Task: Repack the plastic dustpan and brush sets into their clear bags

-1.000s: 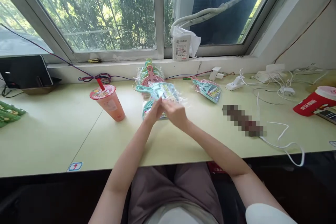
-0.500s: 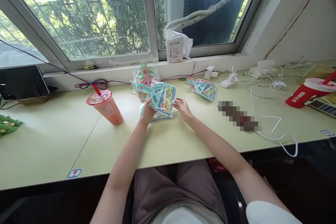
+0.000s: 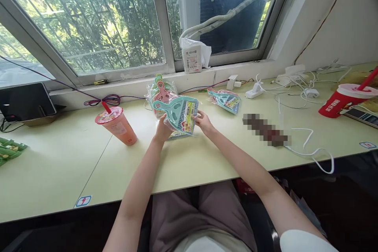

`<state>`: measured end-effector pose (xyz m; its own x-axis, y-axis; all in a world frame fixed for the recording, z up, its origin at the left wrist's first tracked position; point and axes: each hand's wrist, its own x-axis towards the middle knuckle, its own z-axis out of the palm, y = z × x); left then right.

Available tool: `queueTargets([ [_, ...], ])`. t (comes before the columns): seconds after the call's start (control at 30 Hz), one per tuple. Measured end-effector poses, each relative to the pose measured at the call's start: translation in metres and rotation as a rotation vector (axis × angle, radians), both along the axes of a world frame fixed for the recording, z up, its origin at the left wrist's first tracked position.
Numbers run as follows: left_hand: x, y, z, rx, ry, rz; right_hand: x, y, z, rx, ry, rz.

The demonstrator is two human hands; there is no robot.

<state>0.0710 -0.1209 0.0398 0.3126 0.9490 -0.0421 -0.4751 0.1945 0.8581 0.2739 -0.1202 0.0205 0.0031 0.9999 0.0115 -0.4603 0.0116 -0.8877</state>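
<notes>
Cup [image 3: 121,129] stands left of the held dustpan [image 3: 176,114] partly hiding a stack [image 3: 162,92].

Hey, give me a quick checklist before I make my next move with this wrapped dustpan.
1. Left hand holding the wrapped turquoise dustpan by its left side: ok.
2. Right hand on the dustpan's right edge: ok, fingers touching.
3. Yellow label facing you: ok.
4. Back of the wrapper intact: cannot tell, hidden.
5. Orange drink cup apart from your left arm: ok.
</notes>
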Motion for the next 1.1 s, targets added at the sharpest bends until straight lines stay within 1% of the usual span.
queueTargets([
  [0.1, 0.001, 0.003, 0.0, 0.08, 0.191, 0.061, 0.004, 0.001, 0.001, 0.033, -0.034, -0.055],
  [0.17, -0.003, 0.005, 0.0, 0.09, 0.341, 0.075, 0.007, 0.002, 0.004, 0.058, -0.071, -0.102],
  [0.27, -0.011, 0.009, 0.0, 0.074, 0.532, 0.047, 0.012, 0.003, 0.008, 0.064, -0.132, -0.159],
  [0.33, -0.017, 0.011, -0.001, 0.093, 0.597, 0.019, 0.016, 0.004, 0.011, 0.055, -0.161, -0.161],
  [0.4, -0.021, 0.012, -0.001, 0.123, 0.596, 0.013, 0.019, 0.005, 0.013, 0.051, -0.164, -0.151],
  [0.5, -0.023, 0.013, -0.001, 0.159, 0.532, 0.061, 0.025, 0.006, 0.017, 0.066, -0.133, -0.147],
  [0.63, -0.018, 0.013, 0.001, 0.185, 0.482, 0.138, 0.028, 0.003, 0.025, 0.091, -0.106, -0.132],
  [0.77, -0.017, 0.014, 0.001, 0.201, 0.461, 0.169, 0.032, 0.0, 0.032, 0.109, -0.112, -0.155],
  [0.83, -0.024, 0.018, 0.0, 0.193, 0.426, 0.255, 0.039, 0.002, 0.033, 0.127, -0.105, -0.183],
  [0.93, -0.043, 0.025, 0.0, 0.136, 0.308, 0.546, 0.059, 0.01, 0.031, 0.139, -0.048, -0.252],
  [1.0, -0.055, 0.029, 0.0, 0.109, 0.203, 0.707, 0.073, 0.017, 0.025, 0.137, 0.045, -0.308],
  [1.03, -0.06, 0.031, 0.0, 0.101, 0.159, 0.754, 0.078, 0.021, 0.022, 0.136, 0.104, -0.335],
  [1.1, -0.064, 0.033, -0.001, 0.09, 0.128, 0.787, 0.085, 0.027, 0.015, 0.139, 0.206, -0.373],
])
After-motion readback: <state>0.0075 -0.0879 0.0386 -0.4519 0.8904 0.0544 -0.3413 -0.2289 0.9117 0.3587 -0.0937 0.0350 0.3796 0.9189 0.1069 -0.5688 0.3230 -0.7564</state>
